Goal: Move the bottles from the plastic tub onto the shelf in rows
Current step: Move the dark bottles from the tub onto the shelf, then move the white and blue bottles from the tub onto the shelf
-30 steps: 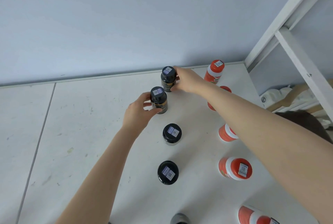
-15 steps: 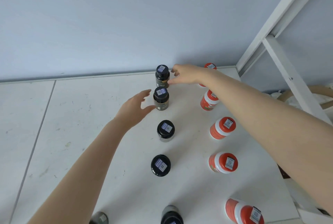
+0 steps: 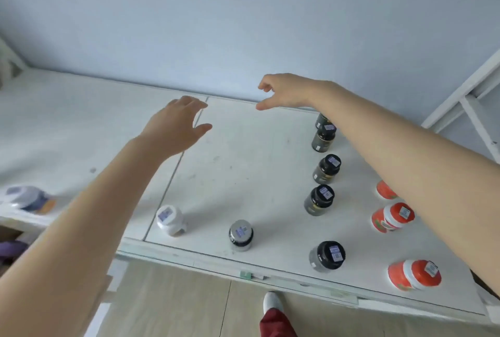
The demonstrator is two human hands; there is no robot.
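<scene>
On the white shelf [image 3: 243, 163] a row of several black-capped bottles runs front to back, from the nearest [image 3: 327, 255] to the rear pair [image 3: 323, 135]. To their right stand orange bottles with white collars [image 3: 393, 217], [image 3: 414, 274], partly hidden by my right forearm. A grey-capped bottle [image 3: 240, 233] and a white bottle [image 3: 169, 219] stand near the front edge. My left hand [image 3: 178, 122] hovers above the shelf with relaxed fingers, holding nothing. My right hand [image 3: 284, 90] is raised near the back wall, fingers loosely curled, empty. No tub is in view.
A blurred white-capped bottle [image 3: 27, 198] sits on the left shelf section. A white frame post [image 3: 460, 98] rises at the right. The blue wall closes the back. Below the front edge lie wooden floor and a person's white shoe [image 3: 273, 301].
Both hands have let go of the two rear black bottles and swung left and up. The view has shifted left, showing the front edge and more bottles.
</scene>
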